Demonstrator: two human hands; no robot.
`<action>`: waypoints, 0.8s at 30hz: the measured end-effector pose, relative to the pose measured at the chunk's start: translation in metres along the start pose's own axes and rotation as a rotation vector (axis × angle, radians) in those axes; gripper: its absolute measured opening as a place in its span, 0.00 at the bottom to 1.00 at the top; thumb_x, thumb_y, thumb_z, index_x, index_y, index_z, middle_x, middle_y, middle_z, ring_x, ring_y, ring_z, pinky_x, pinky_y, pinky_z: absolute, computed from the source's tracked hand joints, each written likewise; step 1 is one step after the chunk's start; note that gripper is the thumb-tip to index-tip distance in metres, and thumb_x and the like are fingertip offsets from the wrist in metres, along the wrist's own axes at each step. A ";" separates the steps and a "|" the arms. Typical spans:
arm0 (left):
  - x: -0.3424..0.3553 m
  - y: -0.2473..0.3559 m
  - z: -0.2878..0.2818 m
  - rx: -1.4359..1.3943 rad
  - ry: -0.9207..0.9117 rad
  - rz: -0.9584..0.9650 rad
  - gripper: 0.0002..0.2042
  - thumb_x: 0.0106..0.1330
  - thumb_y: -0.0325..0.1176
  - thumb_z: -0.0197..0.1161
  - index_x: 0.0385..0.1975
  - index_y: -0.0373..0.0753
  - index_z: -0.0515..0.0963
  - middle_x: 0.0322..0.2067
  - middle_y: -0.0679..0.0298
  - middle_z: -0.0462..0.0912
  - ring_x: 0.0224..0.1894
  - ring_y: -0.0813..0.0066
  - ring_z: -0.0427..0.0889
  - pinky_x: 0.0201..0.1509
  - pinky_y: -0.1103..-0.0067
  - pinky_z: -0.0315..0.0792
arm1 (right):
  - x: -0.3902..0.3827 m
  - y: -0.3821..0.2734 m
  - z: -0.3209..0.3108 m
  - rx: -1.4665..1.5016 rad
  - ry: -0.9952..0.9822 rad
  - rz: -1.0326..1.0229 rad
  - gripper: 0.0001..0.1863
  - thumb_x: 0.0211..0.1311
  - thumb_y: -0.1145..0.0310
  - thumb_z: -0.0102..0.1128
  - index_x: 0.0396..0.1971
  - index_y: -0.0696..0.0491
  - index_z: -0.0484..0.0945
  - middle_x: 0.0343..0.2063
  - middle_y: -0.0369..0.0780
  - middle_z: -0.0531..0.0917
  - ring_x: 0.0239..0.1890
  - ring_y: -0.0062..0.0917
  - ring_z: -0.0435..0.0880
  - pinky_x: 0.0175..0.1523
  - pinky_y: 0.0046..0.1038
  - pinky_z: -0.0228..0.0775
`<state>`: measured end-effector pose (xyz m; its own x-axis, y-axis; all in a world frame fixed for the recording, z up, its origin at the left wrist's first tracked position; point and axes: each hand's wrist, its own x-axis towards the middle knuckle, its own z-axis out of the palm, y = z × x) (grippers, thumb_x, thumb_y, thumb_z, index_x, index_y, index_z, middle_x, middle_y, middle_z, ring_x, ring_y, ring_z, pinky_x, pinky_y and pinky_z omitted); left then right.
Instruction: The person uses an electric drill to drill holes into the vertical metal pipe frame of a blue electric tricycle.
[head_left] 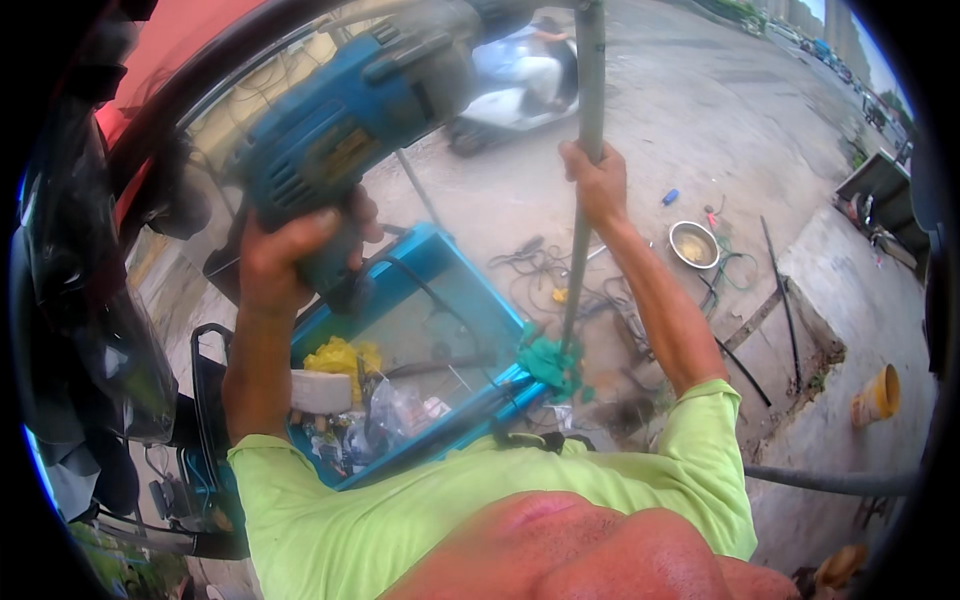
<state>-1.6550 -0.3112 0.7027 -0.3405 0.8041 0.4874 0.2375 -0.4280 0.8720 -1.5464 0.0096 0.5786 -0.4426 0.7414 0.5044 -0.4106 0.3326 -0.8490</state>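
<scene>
A blue power drill [345, 125] is raised at the upper left, slightly blurred. My left hand [300, 250] is wrapped round its handle, and a dark cord hangs below it. My right hand [598, 185] is closed round an upright grey metal pole [592, 75] to the right of the drill. At the pole's lower part is a bunched green cloth [550, 362]; whether it is tied on I cannot tell. The drill's front end runs up to the top edge of the view, so its tip is not clear.
Below the drill lies a blue open-topped bin [500, 305] with a yellow bag [345, 358], a pale block [321, 391] and clear plastic. Cables [540, 255], a metal bowl [694, 246] and a yellow bucket [876, 396] are on the ground. A person rides a white scooter [515, 108] behind.
</scene>
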 end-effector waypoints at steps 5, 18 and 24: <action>0.001 -0.002 0.001 -0.019 -0.011 -0.004 0.24 0.61 0.31 0.61 0.57 0.27 0.70 0.37 0.49 0.83 0.33 0.67 0.85 0.33 0.78 0.81 | -0.001 -0.003 -0.002 -0.044 0.012 0.028 0.15 0.60 0.58 0.66 0.27 0.54 0.77 0.20 0.31 0.74 0.23 0.14 0.70 0.28 0.21 0.60; 0.001 0.002 0.008 -0.002 0.018 -0.002 0.25 0.60 0.31 0.61 0.57 0.28 0.70 0.34 0.52 0.82 0.31 0.68 0.84 0.32 0.78 0.80 | -0.001 -0.003 -0.002 -0.049 0.024 0.024 0.13 0.61 0.60 0.65 0.26 0.54 0.78 0.19 0.31 0.75 0.23 0.14 0.70 0.28 0.21 0.60; -0.001 0.001 0.009 0.056 0.087 -0.031 0.27 0.57 0.33 0.62 0.57 0.26 0.69 0.34 0.52 0.79 0.31 0.64 0.81 0.26 0.76 0.77 | -0.001 -0.002 -0.004 -0.015 0.005 0.002 0.13 0.61 0.59 0.65 0.27 0.55 0.78 0.20 0.32 0.76 0.23 0.15 0.72 0.29 0.21 0.63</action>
<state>-1.6467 -0.3087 0.7028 -0.4254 0.7768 0.4643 0.2751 -0.3777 0.8841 -1.5421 0.0102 0.5789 -0.4392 0.7453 0.5017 -0.3980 0.3393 -0.8523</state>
